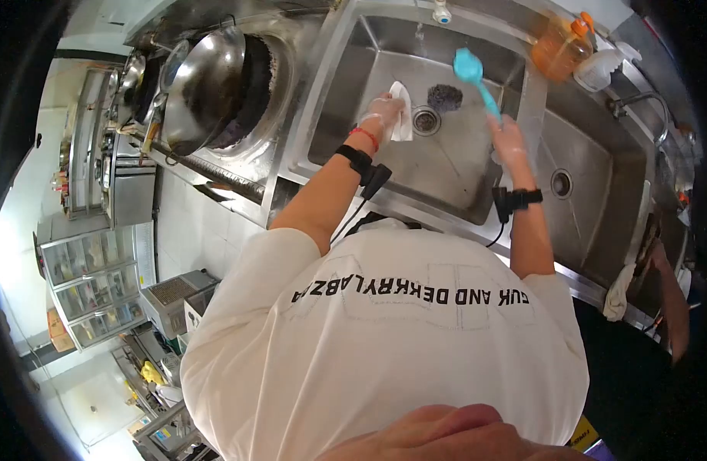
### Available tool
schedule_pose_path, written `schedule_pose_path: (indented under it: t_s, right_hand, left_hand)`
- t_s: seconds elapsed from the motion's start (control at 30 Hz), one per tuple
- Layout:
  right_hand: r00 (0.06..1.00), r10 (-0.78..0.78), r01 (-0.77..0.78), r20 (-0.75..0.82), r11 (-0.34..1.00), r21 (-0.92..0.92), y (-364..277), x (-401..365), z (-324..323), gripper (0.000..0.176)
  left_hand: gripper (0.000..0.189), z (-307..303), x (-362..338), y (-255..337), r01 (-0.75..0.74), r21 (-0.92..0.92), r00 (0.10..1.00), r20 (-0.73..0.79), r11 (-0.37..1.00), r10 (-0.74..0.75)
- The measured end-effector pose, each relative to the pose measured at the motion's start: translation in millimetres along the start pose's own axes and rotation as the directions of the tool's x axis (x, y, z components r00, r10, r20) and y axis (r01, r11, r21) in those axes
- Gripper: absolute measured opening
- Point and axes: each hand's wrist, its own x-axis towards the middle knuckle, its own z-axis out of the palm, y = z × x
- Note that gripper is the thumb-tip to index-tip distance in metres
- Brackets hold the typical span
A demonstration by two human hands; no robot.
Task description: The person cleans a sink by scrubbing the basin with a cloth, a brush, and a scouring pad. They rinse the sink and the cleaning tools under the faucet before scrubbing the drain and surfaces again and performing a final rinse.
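My left hand (383, 112), with a red string at its wrist, is closed on a white cloth (402, 115) over the left sink basin (415, 165); the cloth's exact shape is partly hidden by my fingers. In my right hand (509, 141) is the handle of a turquoise ladle (468, 66), its head pointing up and away over the basin's right side. Between the hands, a dark grey scrubber (444, 97) lies on the basin floor, beside the drain (426, 121). A tap (442, 13) stands at the far rim, with water below it.
A second basin (576, 154) adjoins on the right. Behind it stand an orange bottle (559, 51) and a white bottle (598, 71). To the left, a large wok (204, 88) rests on a stove. A person's arm (668, 296) shows at the far right, near a hanging cloth (619, 293).
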Motion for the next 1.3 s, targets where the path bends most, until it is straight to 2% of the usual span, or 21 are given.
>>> schedule_pose_path:
  t_s: [0.03,0.13,0.23,0.27,0.33,0.4,0.47,0.5,0.57,0.6,0.7,0.8,0.83,0.9,1.0,1.03,1.07,1.1,1.17,1.23,1.3]
  right_hand:
    - [0.998,0.059,-0.057,0.023,0.993,-0.105,4.7,1.0,0.4,0.052]
    - [0.991,0.095,-0.102,-0.091,0.991,-0.082,-0.6,-21.0,-28.8,0.052]
    - [0.99,0.128,-0.117,0.051,0.976,-0.184,19.9,-10.3,-33.1,0.056]
    - [0.963,0.169,-0.107,0.211,0.955,-0.277,23.1,-8.1,-42.9,0.061]
    - [0.989,0.144,-0.139,0.025,0.978,-0.157,12.8,-19.4,-57.1,0.063]
    - [0.992,0.066,-0.069,-0.112,0.997,-0.025,25.1,-18.5,-56.3,0.066]
    - [0.992,0.11,-0.099,0.062,0.982,-0.16,28.5,-13.6,-70.1,0.066]
    - [0.982,0.131,-0.098,0.133,0.969,-0.227,25.8,-8.1,-82.8,0.066]
    - [0.985,0.127,-0.133,-0.116,0.99,-0.047,15.5,-10.3,-100.6,0.057]
    - [0.964,0.141,-0.134,-0.226,0.99,0.048,13.0,-14.6,-103.4,0.053]
    - [0.995,0.059,-0.017,-0.076,0.885,0.465,28.1,-5.7,-111.3,0.036]
    - [0.996,0.03,0.042,-0.085,0.677,0.734,-9.9,-46.0,-142.0,0.031]
    - [0.987,-0.017,0.127,-0.159,0.692,0.711,-14.7,-57.6,-150.1,0.03]
    - [0.946,-0.118,0.293,-0.301,0.706,0.645,-21.7,-73.8,-159.8,0.03]
    - [0.959,-0.207,0.263,-0.196,0.38,0.887,-25.7,-88.8,-156.7,0.03]
    - [0.944,-0.248,0.328,-0.216,0.657,0.679,-9.1,-76.7,-136.6,0.029]
    - [0.932,-0.291,0.355,-0.217,0.851,0.386,21.7,-50.1,-102.6,0.029]
    - [0.925,-0.325,0.339,-0.196,0.94,0.045,39.6,-42.0,-79.9,0.029]
    - [0.954,-0.21,0.269,-0.216,0.918,0.292,19.1,-64.3,-87.7,0.029]
    - [0.997,-0.034,0.064,-0.064,0.825,0.561,-21.4,-111.6,-109.0,0.03]
    - [0.999,-0.008,0.034,-0.045,0.787,0.616,-13.2,-116.7,-100.9,0.03]
  left_hand:
    - [0.045,6.0,2.9,-6.5,-0.005,0.0,1.0,-0.007,1.0,0.005]
    - [0.042,17.5,11.1,-12.9,-0.111,0.355,0.991,-0.028,0.928,0.129]
    - [0.045,30.1,-19.6,4.7,-0.009,0.19,0.999,0.05,0.982,0.0]
    - [0.045,32.5,-20.9,4.9,-0.045,0.259,0.998,0.053,0.965,0.032]
    - [0.044,36.5,-13.1,2.4,-0.118,0.382,0.993,0.06,0.917,0.102]
    - [0.043,40.5,-9.6,-3.2,-0.134,0.35,0.99,0.078,0.927,0.114]
    - [0.041,43.3,-39.4,13.6,-0.058,0.314,0.998,0.045,0.948,0.046]
    - [0.041,42.3,-32.8,7.5,-0.079,0.361,0.997,0.045,0.929,0.068]
    - [0.042,38.5,-9.0,-15.2,-0.115,0.439,0.993,0.034,0.891,0.111]
    - [0.044,37.5,-35.8,4.3,-0.054,0.373,0.998,0.038,0.926,0.044]
    - [0.044,28.8,-29.3,-2.8,-0.116,0.555,0.993,0.039,0.824,0.113]
    - [0.037,26.7,-25.3,-15.7,-0.135,0.377,0.991,0.03,0.916,0.134]
    - [0.034,25.6,-28.5,-16.2,-0.122,0.291,0.992,0.019,0.949,0.122]
    - [0.033,22.8,-31.5,-11.9,-0.118,0.343,0.993,0.013,0.932,0.121]
    - [0.029,25.2,-38.4,-7.6,-0.134,0.279,0.991,0.046,0.951,0.126]
    - [0.027,25.6,-40.4,-7.6,-0.14,0.239,0.99,0.065,0.961,0.128]
    - [0.026,25.5,-35.6,-12.8,-0.162,0.236,0.986,0.085,0.958,0.146]
    - [0.025,26.0,-25.7,-24.8,-0.18,0.233,0.981,0.108,0.956,0.159]
    - [0.022,34.1,-9.5,-18.9,-0.224,0.172,0.967,0.16,0.959,0.197]
    - [0.019,29.9,-27.1,-27.0,-0.202,0.085,0.961,0.21,0.976,0.181]
    - [0.029,24.2,-45.0,-16.6,-0.183,0.156,0.963,0.226,0.971,0.145]
